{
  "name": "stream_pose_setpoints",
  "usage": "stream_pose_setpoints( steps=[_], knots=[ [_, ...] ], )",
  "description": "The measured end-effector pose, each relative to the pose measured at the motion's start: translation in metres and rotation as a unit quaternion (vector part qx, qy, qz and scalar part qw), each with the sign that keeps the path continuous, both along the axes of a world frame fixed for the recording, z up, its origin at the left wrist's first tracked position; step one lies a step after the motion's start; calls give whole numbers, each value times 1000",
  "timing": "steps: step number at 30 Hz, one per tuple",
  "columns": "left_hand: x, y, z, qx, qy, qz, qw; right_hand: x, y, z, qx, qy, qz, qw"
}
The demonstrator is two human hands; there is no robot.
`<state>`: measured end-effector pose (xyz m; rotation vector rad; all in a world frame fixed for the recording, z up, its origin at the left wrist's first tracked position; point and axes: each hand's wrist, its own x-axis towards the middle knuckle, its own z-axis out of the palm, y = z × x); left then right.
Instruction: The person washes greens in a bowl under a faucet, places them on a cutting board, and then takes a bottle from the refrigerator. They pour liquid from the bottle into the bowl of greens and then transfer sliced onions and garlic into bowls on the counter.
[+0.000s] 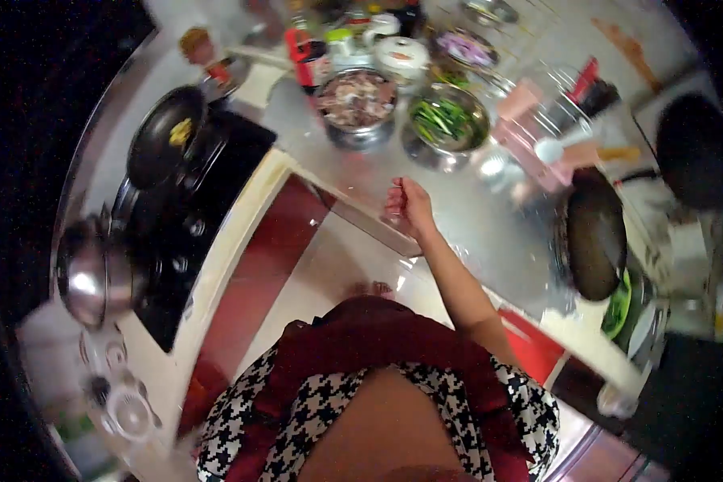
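My right hand (408, 206) is over the front edge of the steel counter (458, 217), its fingers curled inward; whether anything is in them is too blurred to tell. Beyond it stand a steel pot of chopped meat (357, 100) and, to its right, a steel bowl with cut green vegetables (443, 120). My hand touches neither of them. My left hand does not show in the view.
On the left, a black pan (167, 136) with yellow bits sits on the black stove (193, 233), near a metal pot (92, 273). To the right are a pink rack (530, 149) and a dark wok (596, 233). Bottles and a lidded white pot (402, 58) stand behind.
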<state>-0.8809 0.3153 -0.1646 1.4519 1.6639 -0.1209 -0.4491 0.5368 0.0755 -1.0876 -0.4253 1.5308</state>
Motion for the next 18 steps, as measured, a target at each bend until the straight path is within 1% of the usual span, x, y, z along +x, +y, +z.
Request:
stream_pose_setpoints(
  steps=[1, 3, 4, 5, 8, 11, 12, 13, 14, 18],
  knots=[
    [-3, 18, 0, -2, -1, -26, 1000, 11, -16, 5, -14, 15, -55, 998],
    [-5, 55, 2, -4, -4, -84, 996, 34, -54, 10, -27, -7, -130, 991],
    [-3, 74, 3, -6, -5, -114, 993, 46, -77, 12, -35, -22, -170, 985],
    [2, 97, 1, -7, -7, -145, 989, 57, -99, 6, -42, -66, -187, 979],
    [29, 148, -3, -20, -5, -236, 972, 66, -171, 4, -58, -91, -319, 941],
    [65, 172, -5, -45, 6, -313, 949, 71, -240, 0, -124, -91, -407, 901],
    [78, 174, 4, -50, 8, -334, 941, 61, -265, 20, -137, -100, -429, 887],
    [94, 178, 7, -54, 10, -356, 933, 60, -282, 23, -143, -68, -455, 876],
    [111, 179, 17, -55, 15, -374, 926, 59, -299, 31, -148, -65, -466, 870],
    [179, 175, 23, -59, 23, -432, 900, 69, -362, 28, -145, -45, -518, 842]
  ],
)
